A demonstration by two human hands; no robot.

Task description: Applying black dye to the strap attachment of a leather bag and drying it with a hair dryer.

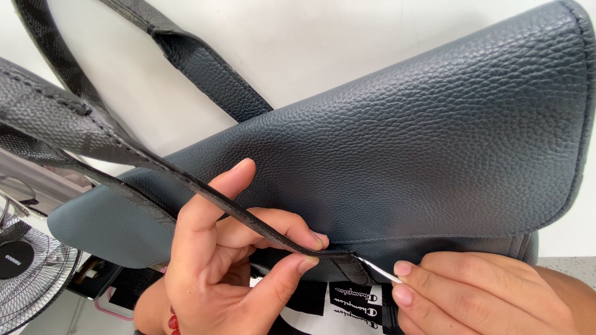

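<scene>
Two hands' fingers (298, 239) around bag strap (205, 192)

Your bag (422, 142) is dark navy pebbled leather; its strap (68, 124) shows a black-grey check; the tool (379, 271) is silver.

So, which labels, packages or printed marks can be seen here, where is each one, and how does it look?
Printed fabric: bottom centre, below the dark leather bag, between the left hand and right hand; white with black blocks bearing white lettering.
Fan badge: lower left, centre of the wire fan grille; round, black, small white print.
</scene>
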